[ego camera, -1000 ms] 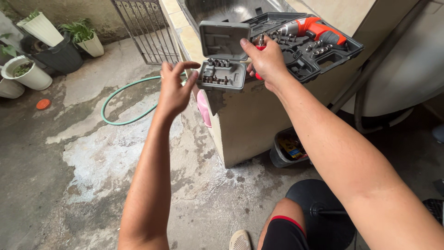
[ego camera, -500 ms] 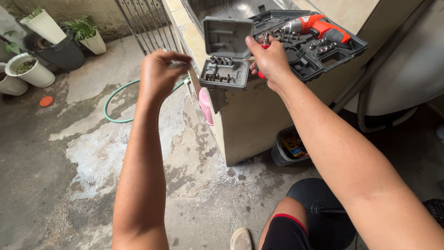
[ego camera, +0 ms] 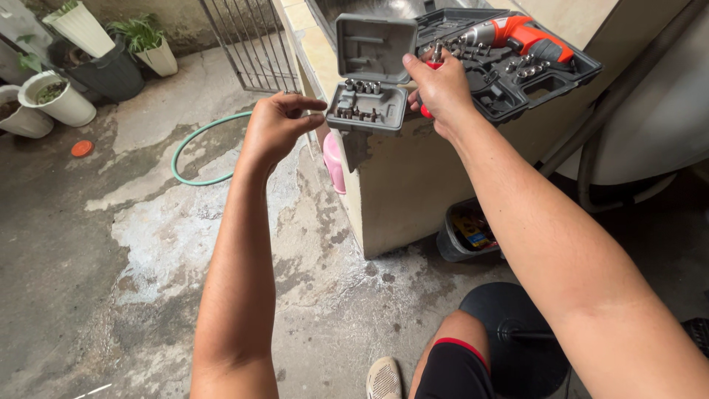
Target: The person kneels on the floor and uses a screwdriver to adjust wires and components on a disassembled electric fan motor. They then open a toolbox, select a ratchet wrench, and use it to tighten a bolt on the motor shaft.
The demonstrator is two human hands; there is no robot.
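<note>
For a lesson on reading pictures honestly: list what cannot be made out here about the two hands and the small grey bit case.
Head view only:
- Left hand: whatever its pinched fingertips hold is too small to tell.
- Right hand: its palm hides most of the red-handled tool.
- Small grey bit case: the bits are too small to tell apart.
- Large tool case: its far side is cut off by the top edge.

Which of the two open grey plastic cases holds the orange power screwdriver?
The larger dark case behind the right hand; the small grey bit case holds only bits.
</note>
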